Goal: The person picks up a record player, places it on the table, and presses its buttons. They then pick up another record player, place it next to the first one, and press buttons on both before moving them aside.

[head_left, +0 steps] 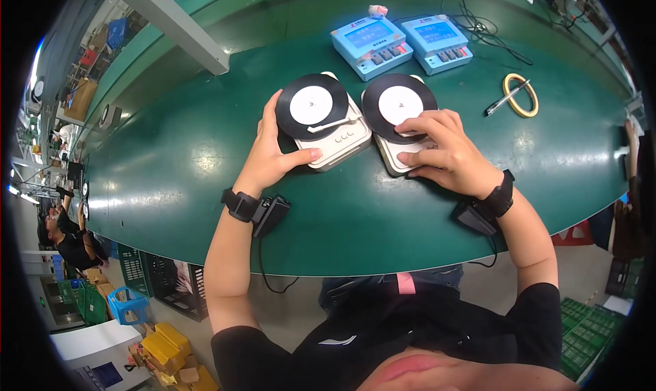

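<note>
Two small white record players stand side by side on the green table, each topped by a black disc with a white centre. My left hand point(273, 152) is closed around the left record player point(345, 145), its thumb on the front corner and its fingers along the disc's left edge. A white tonearm point(333, 124) lies across that disc. On the right record player point(393, 157), my right hand point(444, 152) is closed at the front right, thumb on the body and fingers bent over the disc's lower edge. Those fingers hide its tonearm and controls.
Behind the players stand two light-blue boxes with screens, a left box point(372, 43) and a right box point(437, 44), with black cables point(478, 25) beyond. A yellow tape roll point(534, 107) and a pen point(508, 97) lie to the right. A grey post point(171, 25) rises at far left.
</note>
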`<action>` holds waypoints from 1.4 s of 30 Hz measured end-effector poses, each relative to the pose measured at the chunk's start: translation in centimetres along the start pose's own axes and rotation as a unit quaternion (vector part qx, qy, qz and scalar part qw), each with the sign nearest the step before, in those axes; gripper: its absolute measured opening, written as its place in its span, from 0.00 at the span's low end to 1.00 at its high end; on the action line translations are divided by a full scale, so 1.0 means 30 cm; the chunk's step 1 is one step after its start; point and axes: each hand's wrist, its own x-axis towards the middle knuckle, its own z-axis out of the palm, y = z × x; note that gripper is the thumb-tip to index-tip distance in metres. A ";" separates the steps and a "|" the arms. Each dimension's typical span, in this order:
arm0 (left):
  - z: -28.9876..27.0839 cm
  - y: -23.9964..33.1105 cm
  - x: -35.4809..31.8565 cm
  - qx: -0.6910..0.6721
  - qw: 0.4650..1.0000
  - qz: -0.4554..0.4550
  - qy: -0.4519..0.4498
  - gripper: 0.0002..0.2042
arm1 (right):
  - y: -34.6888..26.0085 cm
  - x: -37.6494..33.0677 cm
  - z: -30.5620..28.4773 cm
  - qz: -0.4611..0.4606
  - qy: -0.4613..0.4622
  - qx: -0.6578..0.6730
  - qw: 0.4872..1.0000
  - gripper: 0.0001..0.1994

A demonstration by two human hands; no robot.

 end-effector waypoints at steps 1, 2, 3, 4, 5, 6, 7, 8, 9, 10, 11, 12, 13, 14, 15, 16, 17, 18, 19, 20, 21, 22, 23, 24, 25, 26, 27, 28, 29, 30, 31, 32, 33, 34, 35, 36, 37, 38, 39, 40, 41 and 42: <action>0.001 -0.005 0.002 -0.011 1.000 -0.001 -0.004 0.54 | 0.004 -0.001 0.001 -0.003 -0.002 0.004 1.000 0.15; 0.004 -0.011 0.004 -0.023 1.000 -0.002 -0.007 0.55 | 0.009 -0.002 0.004 -0.006 -0.004 0.007 1.000 0.15; 0.001 -0.008 0.004 -0.022 1.000 -0.001 -0.007 0.55 | 0.009 -0.001 0.002 -0.011 -0.005 0.010 1.000 0.15; 0.000 -0.006 0.003 -0.023 1.000 -0.001 -0.006 0.55 | 0.008 -0.001 0.001 -0.012 -0.003 0.009 1.000 0.15; -0.002 -0.004 0.002 -0.025 1.000 -0.001 -0.006 0.55 | 0.007 0.000 0.001 -0.015 -0.001 0.011 1.000 0.15; -0.003 -0.001 0.001 -0.026 1.000 -0.002 -0.005 0.55 | 0.006 0.000 0.001 -0.018 0.002 0.013 1.000 0.15; -0.005 0.002 0.000 -0.025 1.000 -0.001 -0.005 0.55 | 0.005 0.001 0.000 -0.022 0.005 0.014 1.000 0.14; -0.002 0.000 0.002 -0.026 1.000 -0.002 -0.006 0.55 | 0.007 0.000 0.002 -0.020 0.005 0.015 1.000 0.14; 0.000 -0.001 0.004 -0.026 1.000 -0.003 -0.007 0.55 | 0.009 0.000 0.002 -0.023 0.004 0.014 1.000 0.14; 0.001 -0.002 0.007 -0.027 1.000 -0.004 -0.008 0.55 | 0.011 0.001 0.001 -0.025 0.004 0.013 1.000 0.14; 0.001 -0.003 0.012 -0.026 1.000 -0.004 -0.008 0.55 | 0.014 0.002 -0.001 -0.027 0.005 0.011 1.000 0.14; 0.000 -0.004 0.017 -0.024 1.000 0.001 -0.008 0.55 | 0.018 0.004 -0.002 -0.028 0.005 0.010 1.000 0.14; 0.001 -0.007 0.014 -0.022 1.000 0.004 -0.008 0.55 | 0.018 0.002 0.000 -0.028 0.005 0.013 1.000 0.14; 0.000 -0.010 0.012 -0.019 1.000 0.007 -0.008 0.55 | 0.018 0.002 0.002 -0.029 0.005 0.016 0.999 0.14; -0.001 -0.011 0.011 -0.018 1.000 0.007 -0.007 0.55 | 0.019 0.003 0.002 -0.030 0.004 0.018 0.999 0.14; -0.002 -0.011 0.010 -0.020 1.000 0.009 -0.009 0.56 | 0.019 0.003 0.002 -0.032 0.005 0.019 0.999 0.14; -0.003 -0.009 0.010 -0.021 1.000 0.011 -0.010 0.57 | 0.016 0.001 -0.001 -0.028 0.003 0.020 0.999 0.15; -0.008 -0.010 0.004 -0.020 1.000 0.012 -0.007 0.58 | 0.015 0.002 0.002 -0.028 0.001 0.022 0.999 0.15; -0.010 -0.008 0.001 -0.016 1.000 0.010 0.001 0.58 | 0.015 0.004 0.004 -0.029 -0.002 0.025 0.999 0.15; -0.009 -0.002 -0.001 0.007 1.000 0.018 -0.009 0.59 | 0.013 0.005 0.006 -0.040 -0.001 0.031 0.999 0.15; -0.007 0.005 -0.001 0.030 0.999 0.025 -0.018 0.60 | 0.013 0.002 0.004 -0.038 0.000 0.026 0.999 0.15; -0.007 0.013 -0.005 0.054 0.998 0.032 -0.028 0.60 | 0.013 -0.001 0.001 -0.037 0.001 0.021 0.999 0.16; -0.005 0.019 -0.008 0.059 0.998 0.028 -0.019 0.60 | 0.013 -0.004 0.001 -0.033 0.002 0.015 0.999 0.16; -0.002 0.024 -0.012 0.078 0.996 0.031 -0.019 0.62 | 0.010 -0.002 0.004 -0.043 0.002 0.019 0.999 0.16; 0.003 0.030 -0.014 0.096 0.995 0.034 -0.020 0.65 | 0.008 -0.002 0.004 -0.041 0.004 0.014 0.999 0.17; 0.006 0.033 -0.015 0.113 0.993 0.037 -0.021 0.67 | 0.007 -0.001 0.005 -0.039 0.006 0.009 0.999 0.17; 0.005 0.033 -0.015 0.116 0.993 0.034 -0.014 0.67 | 0.006 0.000 0.007 -0.036 0.008 0.003 0.999 0.18; 0.003 0.032 -0.016 0.117 0.993 0.030 -0.017 0.67 | 0.006 0.001 0.007 -0.044 0.006 0.007 0.999 0.18; 0.001 0.029 -0.016 0.117 0.993 0.025 -0.021 0.68 | 0.007 0.002 0.007 -0.041 0.006 0.005 0.999 0.19; 0.000 0.029 -0.017 0.117 0.993 0.021 -0.025 0.68 | 0.008 0.003 0.008 -0.038 0.005 0.002 0.999 0.20; 0.000 0.029 -0.016 0.118 0.993 0.017 -0.019 0.68 | 0.009 0.004 0.009 -0.036 0.004 0.000 0.999 0.20; 0.001 0.031 -0.015 0.115 0.993 0.014 -0.024 0.68 | 0.010 0.003 0.010 -0.042 0.002 0.004 0.999 0.20; 0.002 0.033 -0.012 0.112 0.993 0.012 -0.029 0.68 | 0.012 0.003 0.010 -0.039 0.002 0.004 0.999 0.21; 0.002 0.035 -0.011 0.108 0.993 0.010 -0.035 0.68 | 0.013 0.002 0.009 -0.037 0.003 0.004 0.999 0.22; 0.000 0.037 -0.012 0.110 0.993 0.007 -0.030 0.68 | 0.013 0.003 0.010 -0.034 0.003 0.004 0.999 0.23; -0.002 0.039 -0.014 0.109 0.993 0.003 -0.034 0.67 | 0.012 0.004 0.010 -0.038 0.002 0.007 0.999 0.23; -0.004 0.041 -0.017 0.109 0.993 -0.002 -0.038 0.66 | 0.010 0.006 0.011 -0.037 0.002 0.005 0.999 0.23; -0.004 0.042 -0.017 0.108 0.993 -0.006 -0.042 0.66 | 0.009 0.007 0.012 -0.036 0.001 0.004 0.999 0.23; -0.005 0.041 -0.017 0.109 0.993 -0.008 -0.039 0.66 | 0.008 0.008 0.012 -0.034 0.001 0.002 0.999 0.23; -0.005 0.038 -0.016 0.111 0.993 -0.005 -0.040 0.66 | 0.008 0.009 0.012 -0.038 0.000 0.004 0.999 0.23; -0.006 0.036 -0.016 0.113 0.993 -0.002 -0.041 0.66 | 0.009 0.009 0.012 -0.040 0.001 0.003 0.999 0.23; -0.006 0.034 -0.017 0.114 0.993 0.002 -0.042 0.66 | 0.009 0.010 0.013 -0.042 0.002 0.003 0.999 0.23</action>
